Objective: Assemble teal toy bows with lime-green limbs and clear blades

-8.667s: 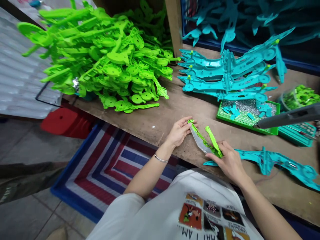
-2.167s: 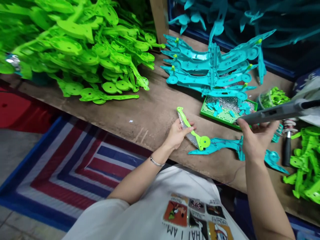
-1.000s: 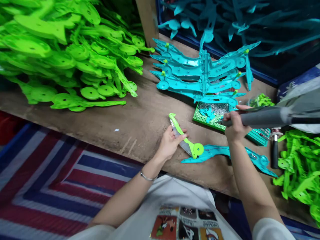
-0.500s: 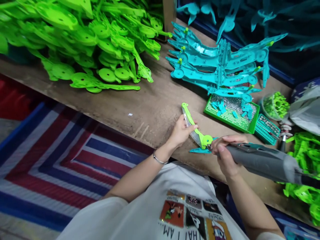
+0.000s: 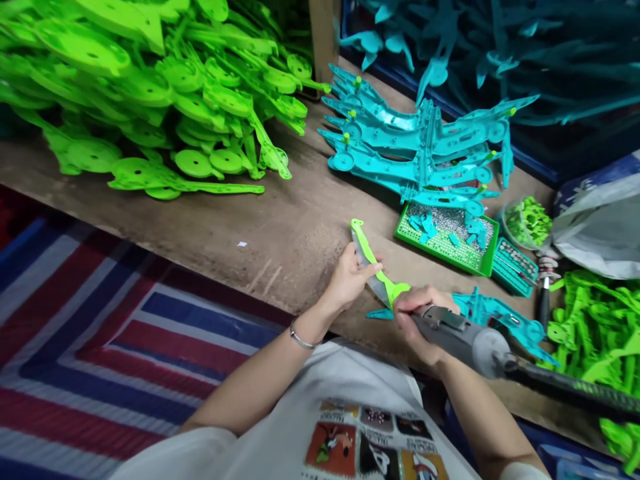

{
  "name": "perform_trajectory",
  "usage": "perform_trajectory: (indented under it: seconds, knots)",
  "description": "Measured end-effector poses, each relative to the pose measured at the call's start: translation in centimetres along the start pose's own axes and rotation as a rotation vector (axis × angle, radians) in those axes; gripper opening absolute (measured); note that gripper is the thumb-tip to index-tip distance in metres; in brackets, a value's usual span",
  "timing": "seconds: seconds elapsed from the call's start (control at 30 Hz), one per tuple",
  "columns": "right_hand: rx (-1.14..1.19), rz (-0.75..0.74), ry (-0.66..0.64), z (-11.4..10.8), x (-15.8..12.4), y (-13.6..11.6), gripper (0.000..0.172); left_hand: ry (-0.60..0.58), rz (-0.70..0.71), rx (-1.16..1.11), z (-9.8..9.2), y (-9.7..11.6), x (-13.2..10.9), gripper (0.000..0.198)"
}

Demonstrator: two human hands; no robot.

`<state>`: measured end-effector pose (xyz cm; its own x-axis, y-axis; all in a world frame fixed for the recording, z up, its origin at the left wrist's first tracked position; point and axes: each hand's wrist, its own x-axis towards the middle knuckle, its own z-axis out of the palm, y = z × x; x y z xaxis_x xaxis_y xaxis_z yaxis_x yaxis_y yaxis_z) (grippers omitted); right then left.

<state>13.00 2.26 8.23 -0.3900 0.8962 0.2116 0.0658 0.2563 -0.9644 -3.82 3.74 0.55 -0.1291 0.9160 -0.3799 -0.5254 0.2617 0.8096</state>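
My left hand (image 5: 350,275) is closed around a slim lime-green plastic part (image 5: 369,252) with a translucent strip along one side, thumb pressed on top. In my right hand (image 5: 417,317) is a grey electric screwdriver (image 5: 463,340), its tip end over the round end of the green part. My right fingers hide the tip and any screw there. Under them a teal plastic piece (image 5: 381,313) sticks out to the left. A larger teal molded part (image 5: 500,317) lies on the table just beyond the screwdriver.
Lime-green parts (image 5: 145,87) are heaped at the left. Interlocked teal parts (image 5: 425,147) stand behind a green tray (image 5: 443,257) of small screws and teal bits. A teal box (image 5: 515,267), a tub of green pieces (image 5: 527,220) and another green heap (image 5: 590,327) are at the right.
The screwdriver's back end has swung toward me and its front now points more steeply down at the green part. The teal part beyond it has come into sight. The camera view has shifted slightly.
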Motion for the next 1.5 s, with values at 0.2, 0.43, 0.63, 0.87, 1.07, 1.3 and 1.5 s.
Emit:
perform_trajectory:
  seconds: [0.2, 0.43, 0.63, 0.87, 1.07, 1.3, 1.5]
  knots:
    - [0.129, -0.21, 0.393, -4.4, 5.6, 0.6, 0.023, -0.009, -0.081, -0.041, 0.1, 0.5, -0.2, 0.061]
    - [0.074, -0.19, 0.688, -6.6, 11.0, 4.8, 0.023, 0.03, -0.136, -0.075, 0.2, 0.4, -0.2, 0.052]
    - [0.073, -0.157, 0.691, -6.5, 10.9, 6.0, 0.027, 0.028, -0.14, -0.078, 0.2, 0.7, -0.5, 0.052]
    - [0.045, -0.127, 0.686, -6.6, 11.1, 6.7, 0.028, 0.029, -0.133, -0.06, 0.5, 0.8, -0.4, 0.057]
    - [0.067, -0.156, 0.665, -6.3, 11.0, 4.8, 0.027, 0.012, -0.115, -0.06, 0.3, 0.4, -0.2, 0.06]
    - [0.257, -0.181, 0.407, -1.0, 8.3, -0.7, 0.016, 0.001, -0.113, -0.08, 0.3, 0.4, -0.1, 0.062]
    - [0.331, -0.14, 0.238, 3.0, 7.0, 1.0, 0.021, 0.008, -0.06, -0.019, -0.1, -0.2, 0.1, 0.055]
